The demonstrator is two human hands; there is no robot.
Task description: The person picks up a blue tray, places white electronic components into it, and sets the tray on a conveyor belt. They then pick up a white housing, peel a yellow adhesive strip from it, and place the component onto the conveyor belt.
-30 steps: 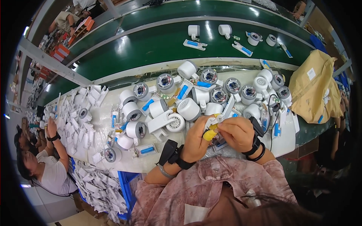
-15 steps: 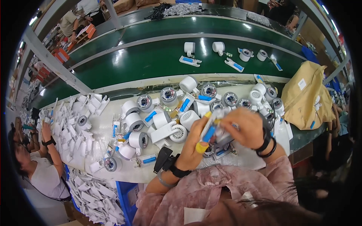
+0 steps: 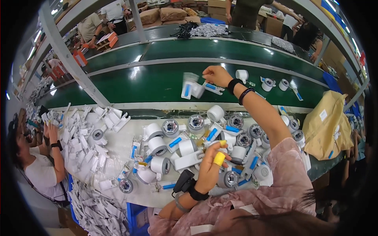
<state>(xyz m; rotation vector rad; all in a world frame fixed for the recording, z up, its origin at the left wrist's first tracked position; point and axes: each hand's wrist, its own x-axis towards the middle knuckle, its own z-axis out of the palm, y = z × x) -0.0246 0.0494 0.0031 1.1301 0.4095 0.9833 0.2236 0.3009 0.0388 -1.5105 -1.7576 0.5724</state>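
My right hand (image 3: 219, 75) is stretched out over the green conveyor belt, its fingers loosely curled. Beside its fingertips is a motion-blurred white unit (image 3: 187, 89) with a blue cylindrical cell; it seems free of the hand. A white plate with a blue cell (image 3: 213, 88) lies just below this hand. My left hand (image 3: 210, 165) hovers over the near worktable, fingers apart and holding nothing visible; yellow wraps cover two fingers. Around it lie several white round housings with grey rims (image 3: 188, 147), some with circuit boards showing, and a white arm-shaped part (image 3: 189, 160).
More housings (image 3: 267, 83) sit on the belt to the right. White plastic parts (image 3: 84, 137) heap at left, above a blue bin (image 3: 138, 216) of similar pieces. A brown paper sack (image 3: 327, 122) stands at right. A person (image 3: 41, 161) works at far left; metal posts (image 3: 73, 67) rise nearby.
My right hand has gone from beside my left hand out to the belt, where a blurred white unit now appears. My left hand has come away from the part it held. The view has shifted.
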